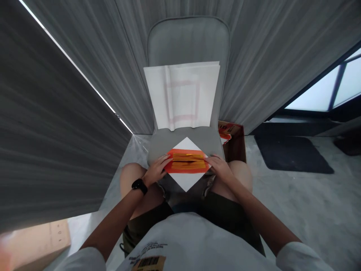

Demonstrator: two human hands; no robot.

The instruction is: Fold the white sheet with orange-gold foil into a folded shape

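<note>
A diamond-shaped white sheet (186, 182) with a red-orange band and shiny gold strips across its middle lies over the front of a grey chair seat (158, 140). At its left corner my left hand (159, 168) grips the edge, fingers on top of the band. My right hand (220, 166) holds the right corner in the same way, its fingertips near the end of the gold strips. Both thumbs are hard to make out. Large white paper (184, 96) with a faint reddish outline leans on the chair's backrest.
An open red-brown box (238, 145) with red and white pieces stands on the floor right of the chair. Grey curtains (84, 113) hang behind and to the left. A dark mat (293, 154) lies at the right, a cardboard box (42, 241) at the lower left.
</note>
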